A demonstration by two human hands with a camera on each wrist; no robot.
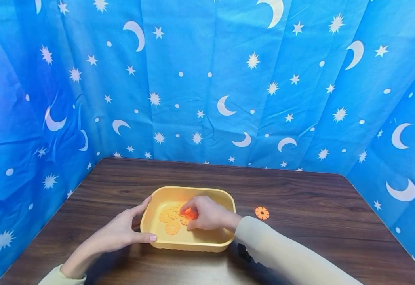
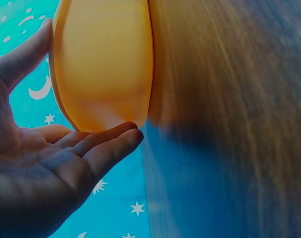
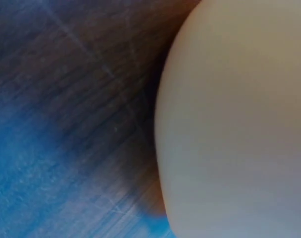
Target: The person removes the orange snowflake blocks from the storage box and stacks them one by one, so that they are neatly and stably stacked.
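Orange notched discs (image 1: 172, 227), lying overlapped on the floor of a yellow tray (image 1: 193, 238), beneath and to the left of the right grip (image 1: 207, 213); redder pieces (image 1: 190, 214) show between that grip's fingers and thumb, which bend down about them, though whether they are pinched cannot be told. The tray extends on all sides of the right grip, its long sides running left to right; the left grip (image 1: 122, 228) holds its left end, thumb at the near corner and fingers spread along the far part of that end; the left wrist view shows these fingers against the tray's outer wall. A single orange disc (image 1: 262, 213) lies flat to the right of the right grip, outside the tray, on the dark wood-grained bench (image 1: 300, 202); a pale right sleeve (image 1: 282, 249) slopes from that grip toward the near right, with a small dark object (image 1: 244, 252), unclear in kind, at its edge; a left sleeve (image 1: 60, 278) lies nearer than the left grip; beyond both grips hangs blue cloth (image 1: 193, 91) patterned with white moons and stars.
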